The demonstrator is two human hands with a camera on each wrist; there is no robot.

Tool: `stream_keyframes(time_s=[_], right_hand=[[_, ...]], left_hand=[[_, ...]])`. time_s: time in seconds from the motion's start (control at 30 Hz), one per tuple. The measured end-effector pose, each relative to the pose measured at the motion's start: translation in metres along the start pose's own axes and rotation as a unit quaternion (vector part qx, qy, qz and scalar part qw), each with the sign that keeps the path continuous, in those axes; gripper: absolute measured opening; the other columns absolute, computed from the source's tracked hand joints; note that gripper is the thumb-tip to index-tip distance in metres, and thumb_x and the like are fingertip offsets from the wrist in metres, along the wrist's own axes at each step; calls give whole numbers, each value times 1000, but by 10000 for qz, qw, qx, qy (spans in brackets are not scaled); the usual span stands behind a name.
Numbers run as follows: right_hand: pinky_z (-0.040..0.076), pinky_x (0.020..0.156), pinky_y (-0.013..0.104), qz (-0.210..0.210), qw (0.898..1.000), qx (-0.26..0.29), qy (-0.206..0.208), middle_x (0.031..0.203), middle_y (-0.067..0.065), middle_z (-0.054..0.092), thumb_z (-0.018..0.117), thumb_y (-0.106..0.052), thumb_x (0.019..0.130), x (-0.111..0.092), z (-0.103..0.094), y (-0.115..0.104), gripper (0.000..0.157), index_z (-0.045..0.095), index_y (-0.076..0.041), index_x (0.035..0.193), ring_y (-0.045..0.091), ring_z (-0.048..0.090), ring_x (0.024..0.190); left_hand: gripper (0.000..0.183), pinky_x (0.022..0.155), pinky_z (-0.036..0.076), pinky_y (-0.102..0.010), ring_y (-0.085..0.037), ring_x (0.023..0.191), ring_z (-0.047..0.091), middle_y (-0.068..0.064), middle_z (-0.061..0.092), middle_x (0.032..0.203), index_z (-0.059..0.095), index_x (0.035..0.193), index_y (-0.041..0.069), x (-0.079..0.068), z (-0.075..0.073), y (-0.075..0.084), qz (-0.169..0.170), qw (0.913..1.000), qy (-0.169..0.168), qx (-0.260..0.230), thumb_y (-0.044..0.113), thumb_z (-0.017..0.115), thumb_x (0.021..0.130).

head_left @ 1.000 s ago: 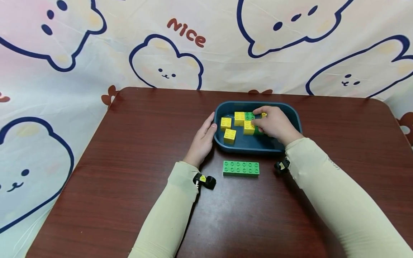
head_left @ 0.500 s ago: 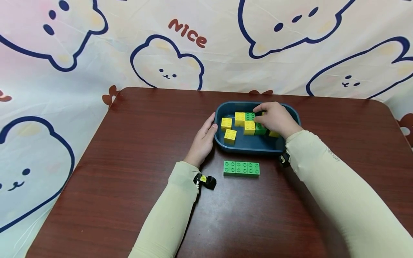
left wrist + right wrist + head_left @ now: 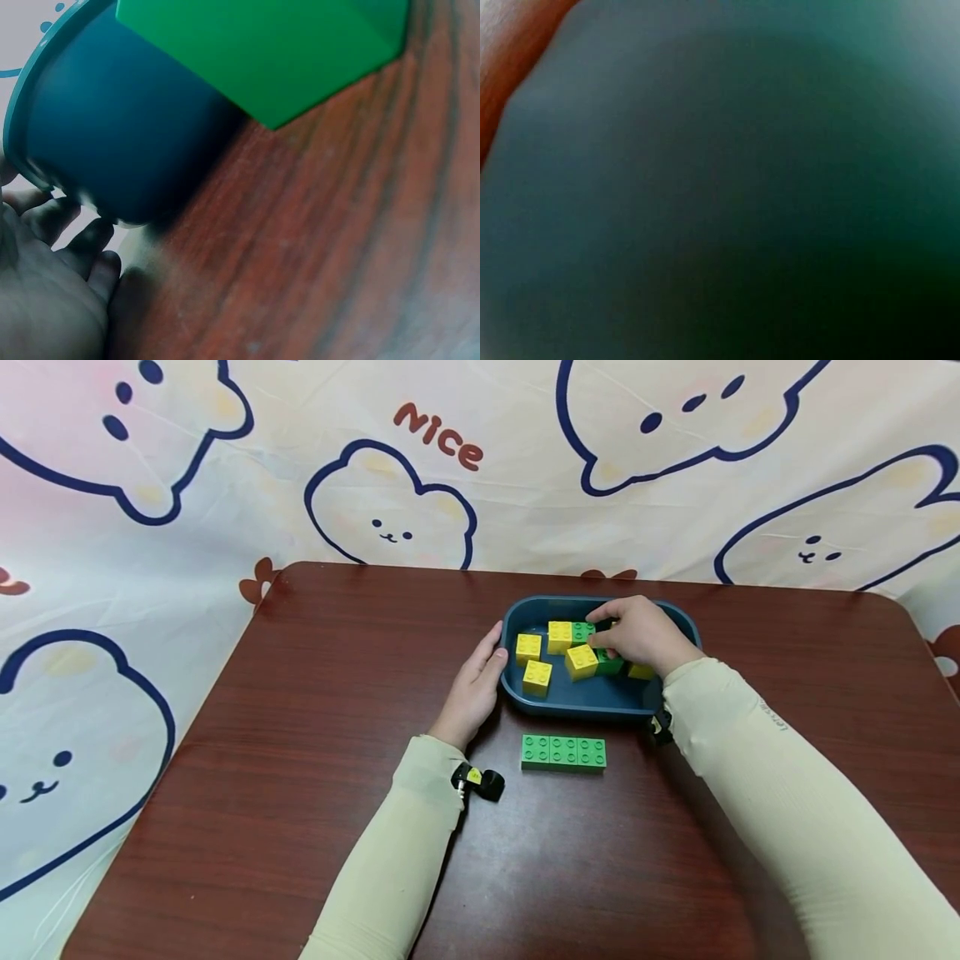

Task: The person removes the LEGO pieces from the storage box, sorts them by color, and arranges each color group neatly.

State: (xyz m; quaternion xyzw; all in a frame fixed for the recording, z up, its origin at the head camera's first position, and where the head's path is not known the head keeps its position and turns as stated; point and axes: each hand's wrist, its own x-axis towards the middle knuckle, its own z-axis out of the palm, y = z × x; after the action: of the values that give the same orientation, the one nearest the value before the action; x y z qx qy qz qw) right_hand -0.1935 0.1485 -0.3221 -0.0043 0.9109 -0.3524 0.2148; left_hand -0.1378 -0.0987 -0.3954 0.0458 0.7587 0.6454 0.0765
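A dark blue tray (image 3: 577,706) holds several yellow and green toy building blocks. My left hand (image 3: 471,685) lies along its left end, fingers extended against the outer wall; in the left wrist view those fingertips meet the tray wall (image 3: 112,112). Inside the tray, my right hand (image 3: 641,635) has thumb and index finger at a green block (image 3: 582,632), pinching its right side, which they partly cover. A yellow block (image 3: 581,662) sits turned just in front, beside another green block (image 3: 609,663). The right wrist view is a dark blur.
On the brown table (image 3: 315,777), a long green row of blocks (image 3: 563,753) lies in front of the tray. Two yellow blocks, one at the back (image 3: 528,648) and one nearer (image 3: 537,678), stand at the tray's left end. A printed cloth hangs behind.
The front yellow block has turned and shifted slightly away from straight alignment. My right hand has lifted back a little and its fingers have drawn in; my left hand stays at the tray.
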Motion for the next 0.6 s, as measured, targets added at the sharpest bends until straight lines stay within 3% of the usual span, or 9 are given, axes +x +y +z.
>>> stream_keyframes(time_s=[0.17,0.4,0.6], right_hand=[[42,60,37,-100,9999,-65,117,71,10,64,68,-26,97,3,2,1,38,64,-13,132,27,57,68],[47,62,37,-537,9964,-568,325,77,11,63,67,-25,98,2,7,3,36,64,-10,131,25,59,72],[48,63,36,-570,9955,-686,321,78,12,67,64,-24,100,2,7,2,40,61,-7,136,27,61,72]], left_hand=[[51,121,19,-37,-5,148,21,13,29,161,29,160,25,0,0,1,-46,10000,-11,-6,33,40,110],[51,121,19,-37,-7,148,21,11,29,162,29,160,25,-1,0,1,-47,10000,-8,-30,32,40,110],[51,121,20,-37,-6,148,22,13,30,161,30,160,25,0,0,1,-34,10000,31,-3,34,40,110]])
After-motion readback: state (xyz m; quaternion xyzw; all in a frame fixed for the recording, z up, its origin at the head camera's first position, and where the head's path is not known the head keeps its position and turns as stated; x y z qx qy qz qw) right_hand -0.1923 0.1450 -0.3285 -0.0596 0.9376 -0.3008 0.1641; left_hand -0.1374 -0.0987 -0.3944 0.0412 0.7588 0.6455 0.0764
